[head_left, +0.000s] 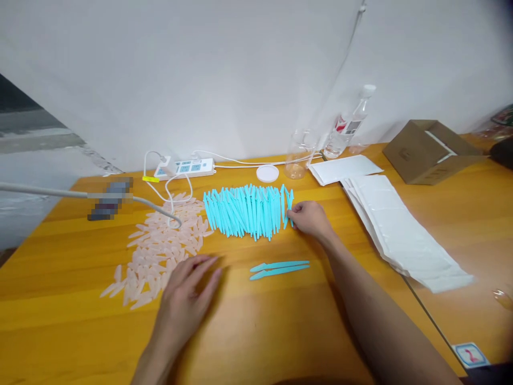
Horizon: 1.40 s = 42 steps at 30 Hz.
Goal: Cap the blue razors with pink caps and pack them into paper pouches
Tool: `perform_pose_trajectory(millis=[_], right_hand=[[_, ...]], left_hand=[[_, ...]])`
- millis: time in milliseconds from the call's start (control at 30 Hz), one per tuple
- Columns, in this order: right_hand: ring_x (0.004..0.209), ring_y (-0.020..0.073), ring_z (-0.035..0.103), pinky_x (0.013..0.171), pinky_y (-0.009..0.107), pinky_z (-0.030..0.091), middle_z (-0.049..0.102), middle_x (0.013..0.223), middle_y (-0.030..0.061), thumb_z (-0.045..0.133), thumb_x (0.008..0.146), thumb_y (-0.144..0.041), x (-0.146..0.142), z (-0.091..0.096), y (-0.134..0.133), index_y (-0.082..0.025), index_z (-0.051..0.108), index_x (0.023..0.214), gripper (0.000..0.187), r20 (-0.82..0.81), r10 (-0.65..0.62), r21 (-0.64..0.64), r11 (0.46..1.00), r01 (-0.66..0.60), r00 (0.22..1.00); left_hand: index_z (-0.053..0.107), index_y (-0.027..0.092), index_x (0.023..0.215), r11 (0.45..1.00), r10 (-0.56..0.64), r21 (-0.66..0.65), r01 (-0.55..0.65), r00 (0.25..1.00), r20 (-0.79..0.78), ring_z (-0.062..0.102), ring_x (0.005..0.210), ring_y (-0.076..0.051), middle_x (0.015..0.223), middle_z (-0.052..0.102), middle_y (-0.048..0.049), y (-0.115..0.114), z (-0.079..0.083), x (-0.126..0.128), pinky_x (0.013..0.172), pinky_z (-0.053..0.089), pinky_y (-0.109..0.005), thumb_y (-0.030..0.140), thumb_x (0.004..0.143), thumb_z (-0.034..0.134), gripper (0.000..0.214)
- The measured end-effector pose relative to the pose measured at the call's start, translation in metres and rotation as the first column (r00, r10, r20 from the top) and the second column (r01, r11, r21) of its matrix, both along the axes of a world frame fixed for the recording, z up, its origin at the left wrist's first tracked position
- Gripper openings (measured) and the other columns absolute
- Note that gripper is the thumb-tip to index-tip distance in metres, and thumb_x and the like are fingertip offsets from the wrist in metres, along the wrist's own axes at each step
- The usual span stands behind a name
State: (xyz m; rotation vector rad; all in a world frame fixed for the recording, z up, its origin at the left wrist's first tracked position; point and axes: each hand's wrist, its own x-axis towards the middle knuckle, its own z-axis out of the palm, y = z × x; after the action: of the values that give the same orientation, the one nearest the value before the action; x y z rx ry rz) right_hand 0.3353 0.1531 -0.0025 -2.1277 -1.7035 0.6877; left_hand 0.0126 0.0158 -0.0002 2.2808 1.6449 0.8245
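Note:
A row of turquoise eyebrow razors [244,211] lies side by side across the middle of the table. At its right end, my right hand [310,218] pinches a single razor [290,200] between thumb and fingertips; its lower part is partly hidden. Closer to me, two more razors [280,268] lie crosswise, touching neither hand. My left hand [186,297] is open and holds nothing, fingers apart, beside a heap of small pale pink translucent caps [156,256]. Its fingertips point toward the two separate razors.
A power strip [196,168] with white cables, a round white lid [267,172], a clear jar [298,155] and a water bottle [348,125] stand along the wall. White packets [404,230] and a cardboard box [428,152] are right. A grey cable crosses the heap.

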Motion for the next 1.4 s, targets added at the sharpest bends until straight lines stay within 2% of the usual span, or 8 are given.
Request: perform_pose_trajectory(millis=[133,267,433,567,733,1100,1267,1400], right_hand=[[0.063,0.0167,0.066,0.06,0.024,0.046,0.071,0.068,0.0041,0.057,0.086,-0.042,0.016,0.006,-0.019,-0.016,0.07,0.084,0.029,-0.294,-0.017,0.044,0.999,0.031,0.956],[0.07,0.0164,0.066,0.067,0.026,0.05,0.071,0.081,0.0047,0.065,0.083,-0.048,0.027,0.012,-0.047,-0.016,0.067,0.099,0.037,-0.631,0.062,0.067,0.997,-0.025,0.774],[0.062,0.0109,0.049,0.058,0.023,0.039,0.055,0.07,-0.0023,0.059,0.09,-0.047,0.021,0.018,-0.072,-0.017,0.065,0.099,0.032,-0.694,0.221,0.038,0.962,-0.272,0.685],[0.059,0.0095,0.036,0.053,0.023,0.029,0.047,0.071,-0.0037,0.055,0.092,-0.046,0.013,0.015,-0.079,-0.017,0.063,0.094,0.031,-0.712,0.23,-0.037,0.931,-0.362,0.664],[0.063,0.0105,0.037,0.056,0.024,0.029,0.047,0.072,-0.0031,0.053,0.093,-0.04,0.007,0.006,-0.081,-0.016,0.064,0.092,0.027,-0.695,0.266,-0.058,0.905,-0.421,0.668],[0.062,0.0103,0.037,0.056,0.024,0.028,0.045,0.071,-0.0037,0.052,0.093,-0.036,0.007,0.0,-0.08,-0.017,0.063,0.089,0.023,-0.686,0.269,-0.05,0.909,-0.413,0.676],[0.063,0.0106,0.038,0.056,0.024,0.029,0.047,0.072,-0.0032,0.052,0.091,-0.035,0.006,0.001,-0.081,-0.016,0.062,0.088,0.022,-0.698,0.256,-0.059,0.91,-0.409,0.669],[0.062,0.0108,0.038,0.056,0.024,0.029,0.047,0.07,-0.0034,0.053,0.09,-0.035,0.006,0.002,-0.081,-0.017,0.063,0.087,0.021,-0.688,0.267,-0.05,0.91,-0.412,0.674]], left_hand=[[0.068,0.028,0.121,1.0,0.018,-0.019,-0.022,0.983,-0.185,0.065,0.104,-0.024,0.116,0.066,-0.0058,-0.013,0.0,-0.059,0.089,0.053,-0.036,0.037,0.092,0.058,0.031],[0.07,0.027,0.117,0.999,-0.019,-0.05,0.006,0.968,-0.25,0.065,0.101,-0.022,0.112,0.068,-0.0056,-0.02,-0.01,-0.08,0.086,0.053,-0.033,0.036,0.094,0.056,0.028],[0.069,0.028,0.118,0.998,0.026,-0.047,-0.039,0.969,-0.245,0.064,0.104,-0.021,0.113,0.067,-0.005,-0.021,-0.008,-0.074,0.088,0.052,-0.032,0.041,0.095,0.056,0.029],[0.071,0.029,0.111,1.0,0.008,-0.014,-0.012,0.966,-0.259,0.065,0.094,-0.02,0.105,0.067,-0.0039,-0.023,-0.004,-0.068,0.078,0.053,-0.03,0.042,0.094,0.057,0.025],[0.072,0.024,0.105,0.998,0.0,0.059,0.02,0.948,-0.32,0.065,0.094,-0.022,0.102,0.068,-0.0065,-0.019,-0.009,-0.061,0.084,0.053,-0.035,0.037,0.095,0.056,0.023],[0.067,0.023,0.115,0.999,0.035,0.03,-0.024,0.889,-0.456,0.066,0.095,-0.024,0.109,0.069,-0.0074,-0.008,-0.01,-0.057,0.087,0.052,-0.04,0.037,0.098,0.049,0.029],[0.071,0.026,0.104,0.999,0.043,0.003,-0.045,0.942,-0.332,0.066,0.094,-0.025,0.105,0.071,-0.0063,-0.008,-0.007,-0.051,0.086,0.053,-0.039,0.041,0.096,0.051,0.027],[0.067,0.023,0.108,0.971,0.134,-0.214,-0.107,0.985,0.113,0.069,0.086,-0.021,0.097,0.072,-0.0057,-0.002,0.0,-0.02,0.078,0.057,-0.033,0.045,0.092,0.059,0.029]])
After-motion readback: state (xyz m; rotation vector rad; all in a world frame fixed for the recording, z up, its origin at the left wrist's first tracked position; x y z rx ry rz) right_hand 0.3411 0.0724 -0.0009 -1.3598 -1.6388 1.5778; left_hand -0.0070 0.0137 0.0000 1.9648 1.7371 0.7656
